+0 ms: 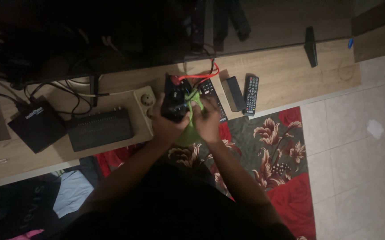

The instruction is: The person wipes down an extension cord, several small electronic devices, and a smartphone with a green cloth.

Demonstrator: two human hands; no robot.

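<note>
The room is dim, and a long wooden surface runs across the view, with a flowered red rug and pale floor tiles below it. At the far left on the surface lies a small black box, and just beside it a flat black receiver box with several dark cables behind. Next comes a beige power strip.

In the middle, the left hand is wrapped around a black device, holding it up just above the edge of the surface. Red wires go from its top toward the dark area behind. The right hand presses a green cloth against the device, with its fingers closed on the cloth.

To the right lie a remote partly hidden by the hands, a small dark block, and a second remote.

In my judgement, the wires are the risk: if the device is pulled too far, they may come loose or drag other things. The poor light also makes a slip more likely.
</note>
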